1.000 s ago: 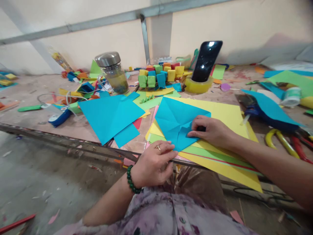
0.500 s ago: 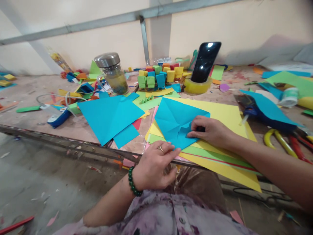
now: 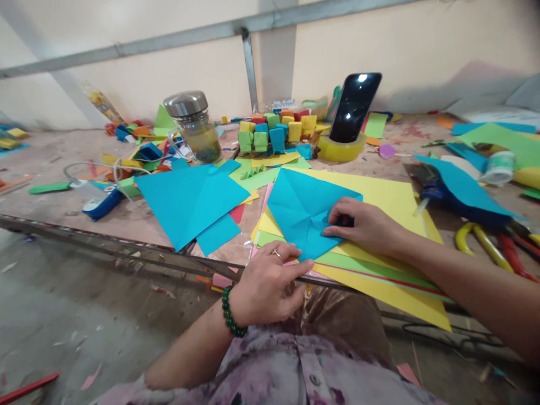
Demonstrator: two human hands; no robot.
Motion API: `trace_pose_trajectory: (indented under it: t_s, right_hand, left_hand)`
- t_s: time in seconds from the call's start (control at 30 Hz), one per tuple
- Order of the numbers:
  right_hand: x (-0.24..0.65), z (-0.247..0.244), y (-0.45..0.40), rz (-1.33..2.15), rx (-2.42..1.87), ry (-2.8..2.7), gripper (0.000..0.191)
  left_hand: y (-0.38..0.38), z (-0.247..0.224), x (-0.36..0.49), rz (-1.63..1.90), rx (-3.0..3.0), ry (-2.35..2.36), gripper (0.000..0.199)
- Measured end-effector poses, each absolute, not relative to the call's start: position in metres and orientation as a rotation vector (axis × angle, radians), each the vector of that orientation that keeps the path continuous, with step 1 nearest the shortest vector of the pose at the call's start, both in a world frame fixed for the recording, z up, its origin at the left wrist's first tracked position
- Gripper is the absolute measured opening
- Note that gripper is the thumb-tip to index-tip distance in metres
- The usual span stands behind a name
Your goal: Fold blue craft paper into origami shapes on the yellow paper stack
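A folded blue paper (image 3: 295,202) with several creases lies on a stack of yellow paper (image 3: 390,197) and green sheets at the table's front edge. My right hand (image 3: 358,225) pinches a small fold near the paper's right middle between thumb and fingers. The left one, my left hand (image 3: 272,281), wears a ring and a green bead bracelet. Its fingers are stretched out and touch the lower corner of the blue paper. Another blue sheet (image 3: 189,202) lies to the left, apart from both hands.
Behind the papers stand a glass jar (image 3: 200,135), folded paper blocks (image 3: 276,132) and a phone (image 3: 354,107) in a yellow tape roll (image 3: 341,147). Pliers (image 3: 489,244) lie at the right. A blue glue gun-like object with a cord (image 3: 101,202) sits left.
My left hand has shifted very slightly, its index finger a little lower along the paper's bottom corner. The right hand keeps its pinch in nearly the same place.
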State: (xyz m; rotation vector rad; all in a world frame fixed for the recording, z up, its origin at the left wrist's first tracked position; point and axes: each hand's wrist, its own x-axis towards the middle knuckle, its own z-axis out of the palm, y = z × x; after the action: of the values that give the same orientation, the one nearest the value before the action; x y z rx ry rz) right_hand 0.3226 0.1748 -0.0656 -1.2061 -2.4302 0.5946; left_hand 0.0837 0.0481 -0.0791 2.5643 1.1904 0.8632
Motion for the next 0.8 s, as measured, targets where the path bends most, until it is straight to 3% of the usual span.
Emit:
trace_pose_trajectory:
  t_s: [0.13,0.23,0.5,0.8]
  right_hand:
    - [0.323,-0.061,0.171,0.169,-1.073,-2.463,0.022]
    - [0.317,-0.057,0.158,-0.013,-0.905,-2.572,0.024]
    - [0.293,-0.047,0.141,0.554,-1.067,-2.713,0.027]
    - [0.312,-0.048,0.159,0.411,-1.142,-2.709,0.039]
  left_hand:
    - [0.048,-0.078,0.084,0.856,2.522,1.204,0.04]
    - [0.048,-0.076,0.085,0.849,2.502,1.211,0.04]
    - [0.049,-0.076,0.084,0.826,2.48,1.202,0.039]
    - [0.048,-0.078,0.083,0.839,2.484,1.196,0.039]
